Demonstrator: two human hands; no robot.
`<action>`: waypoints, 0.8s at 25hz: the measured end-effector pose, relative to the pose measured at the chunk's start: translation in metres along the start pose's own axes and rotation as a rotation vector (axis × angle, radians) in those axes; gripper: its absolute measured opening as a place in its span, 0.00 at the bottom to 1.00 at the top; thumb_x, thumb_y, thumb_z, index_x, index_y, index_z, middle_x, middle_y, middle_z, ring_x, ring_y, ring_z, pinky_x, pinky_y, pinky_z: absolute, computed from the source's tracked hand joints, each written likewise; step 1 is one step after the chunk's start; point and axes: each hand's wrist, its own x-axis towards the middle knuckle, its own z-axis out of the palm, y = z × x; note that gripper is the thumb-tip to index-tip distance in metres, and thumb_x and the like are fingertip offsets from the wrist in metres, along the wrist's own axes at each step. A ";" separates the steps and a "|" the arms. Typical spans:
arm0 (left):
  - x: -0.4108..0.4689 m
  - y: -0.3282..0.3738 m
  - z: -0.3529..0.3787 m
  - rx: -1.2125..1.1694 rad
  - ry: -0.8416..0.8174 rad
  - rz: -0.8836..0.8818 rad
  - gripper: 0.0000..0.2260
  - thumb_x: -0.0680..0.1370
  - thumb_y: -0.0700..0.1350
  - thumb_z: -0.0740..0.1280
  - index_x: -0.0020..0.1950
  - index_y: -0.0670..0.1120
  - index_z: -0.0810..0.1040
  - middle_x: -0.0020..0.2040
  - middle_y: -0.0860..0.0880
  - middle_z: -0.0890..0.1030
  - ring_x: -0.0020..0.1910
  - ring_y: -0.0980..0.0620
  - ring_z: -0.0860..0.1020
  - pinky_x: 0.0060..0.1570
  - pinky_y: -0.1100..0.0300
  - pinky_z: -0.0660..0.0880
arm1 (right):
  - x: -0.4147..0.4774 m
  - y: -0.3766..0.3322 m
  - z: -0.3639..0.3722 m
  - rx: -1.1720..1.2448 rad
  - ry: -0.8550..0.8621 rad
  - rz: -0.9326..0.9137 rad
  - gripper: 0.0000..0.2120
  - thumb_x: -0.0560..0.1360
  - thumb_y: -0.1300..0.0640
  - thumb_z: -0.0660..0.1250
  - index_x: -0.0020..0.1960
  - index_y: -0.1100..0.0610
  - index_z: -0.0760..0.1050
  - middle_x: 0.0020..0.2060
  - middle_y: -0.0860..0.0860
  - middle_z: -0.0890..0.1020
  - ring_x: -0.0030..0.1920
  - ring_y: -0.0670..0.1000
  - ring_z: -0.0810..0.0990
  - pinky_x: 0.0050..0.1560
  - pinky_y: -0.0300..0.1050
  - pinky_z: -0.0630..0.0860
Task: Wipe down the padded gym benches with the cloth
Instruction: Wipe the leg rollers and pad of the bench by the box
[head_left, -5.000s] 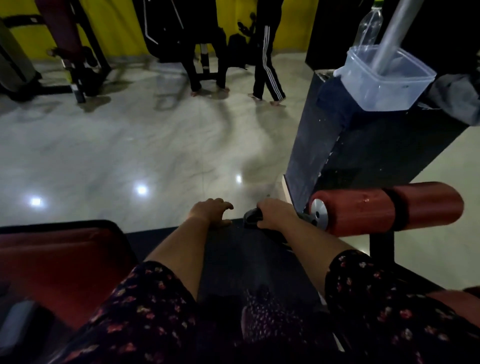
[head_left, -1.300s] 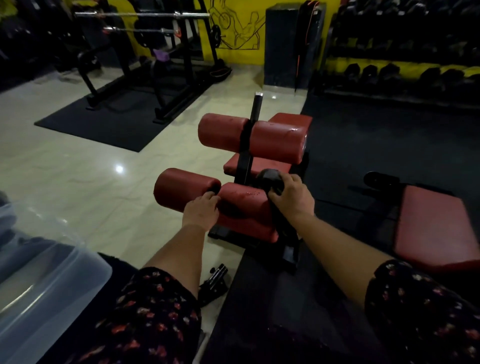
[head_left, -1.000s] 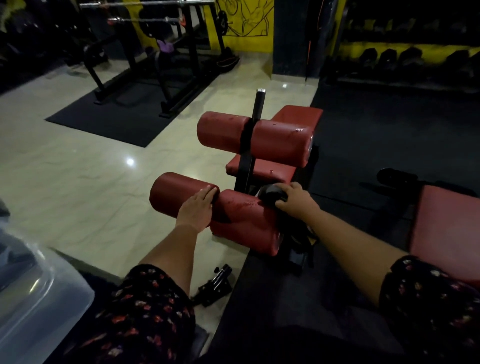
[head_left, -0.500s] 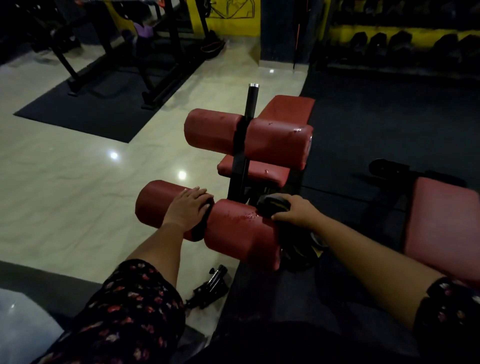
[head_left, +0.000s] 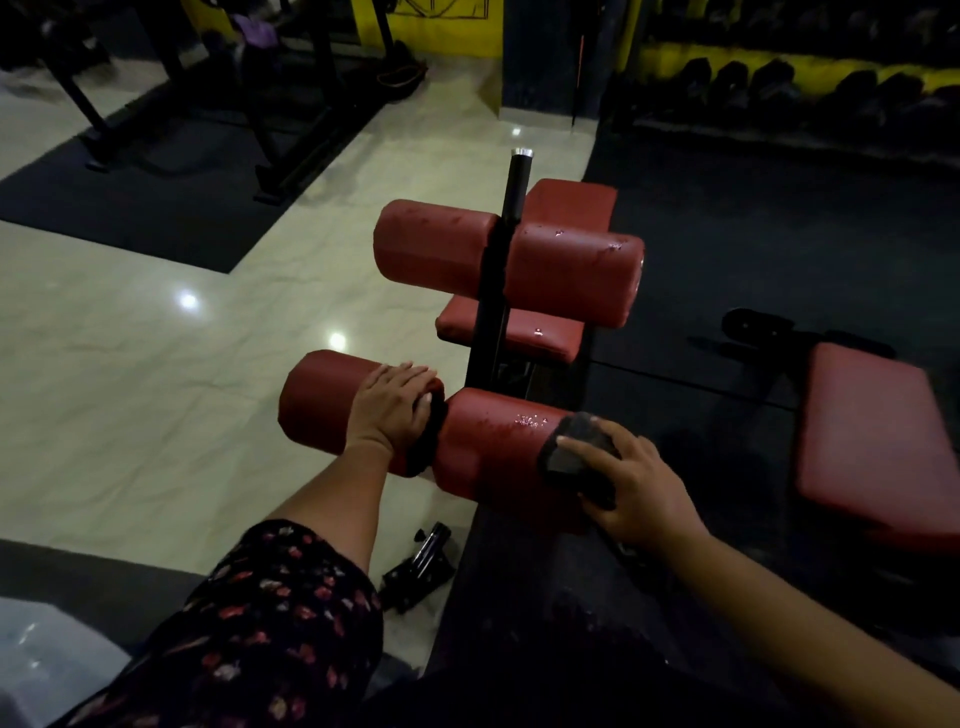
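- Head view: left hand (head_left: 392, 410) lies flat with straight fingers on the lower roller pad (head_left: 493, 447) of the red bench (head_left: 524, 335) at frame centre.
- Right hand (head_left: 631, 478) grasps a dark cloth (head_left: 584, 428), pressing it on that pad's right end.
- Droplets (head_left: 530, 420) glisten beside the cloth.
- Upper roller pad (head_left: 571, 275) sits above centre; a second bench (head_left: 872, 441) lies at right.

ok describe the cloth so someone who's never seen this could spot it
Start at the middle red bench with the roller pads. At the right end of the nearer roller pad, the right hand holds the cloth. It is a dark grey crumpled wad, unlike the smooth red padding around it.
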 end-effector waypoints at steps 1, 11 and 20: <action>0.000 0.000 0.000 -0.010 0.002 0.003 0.27 0.76 0.54 0.50 0.65 0.45 0.79 0.64 0.45 0.80 0.66 0.44 0.76 0.68 0.47 0.65 | -0.010 -0.005 0.004 -0.071 0.019 -0.045 0.42 0.60 0.50 0.79 0.70 0.40 0.67 0.68 0.56 0.70 0.51 0.60 0.77 0.39 0.54 0.81; -0.003 0.003 -0.001 -0.039 -0.010 -0.043 0.31 0.74 0.56 0.46 0.67 0.48 0.77 0.67 0.47 0.78 0.68 0.46 0.73 0.72 0.50 0.60 | 0.007 -0.017 -0.001 -0.331 0.071 -0.079 0.35 0.61 0.45 0.77 0.67 0.42 0.73 0.64 0.56 0.76 0.49 0.60 0.79 0.36 0.53 0.78; -0.007 0.001 0.003 -0.013 0.049 -0.017 0.26 0.76 0.54 0.50 0.66 0.47 0.79 0.64 0.47 0.80 0.65 0.46 0.76 0.70 0.48 0.65 | 0.098 0.004 -0.024 -0.171 -0.228 0.120 0.26 0.74 0.42 0.65 0.72 0.40 0.65 0.60 0.51 0.74 0.58 0.55 0.75 0.54 0.52 0.76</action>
